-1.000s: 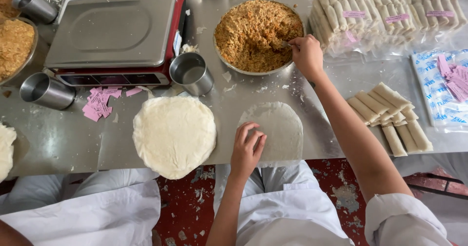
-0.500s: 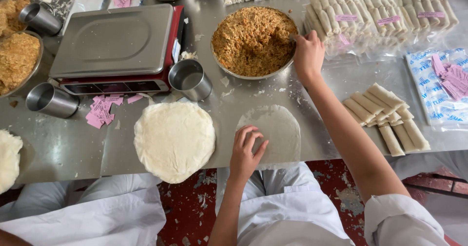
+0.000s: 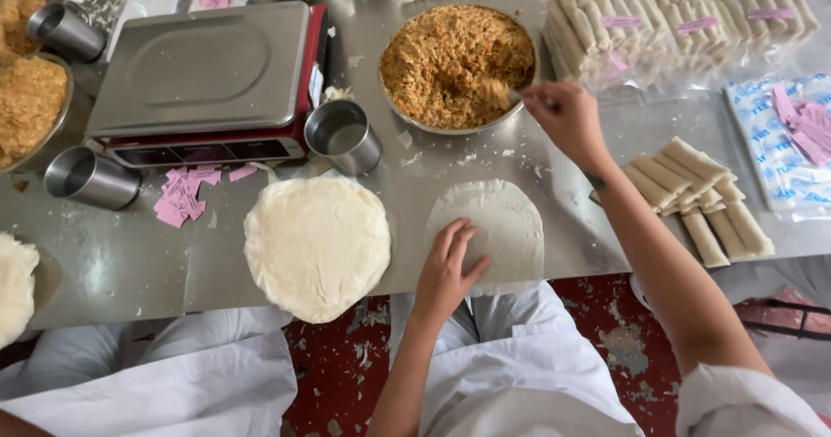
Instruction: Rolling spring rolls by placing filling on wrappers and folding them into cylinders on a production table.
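Evenly and softly lit from above, with faint glare on the steel table (image 3: 130, 264), weak shadows, sharp centre, slight wide-angle bending and softness toward the edges.

Left hand (image 3: 446, 273): palm down, fingers spread and flat, forearm rising from the lower frame edge, wrist straight. Right hand (image 3: 567, 121): arm extended forward and up from the lower right, elbow nearly straight, fingers curled together in a pinch, knuckles facing the camera. Both forearms bare.
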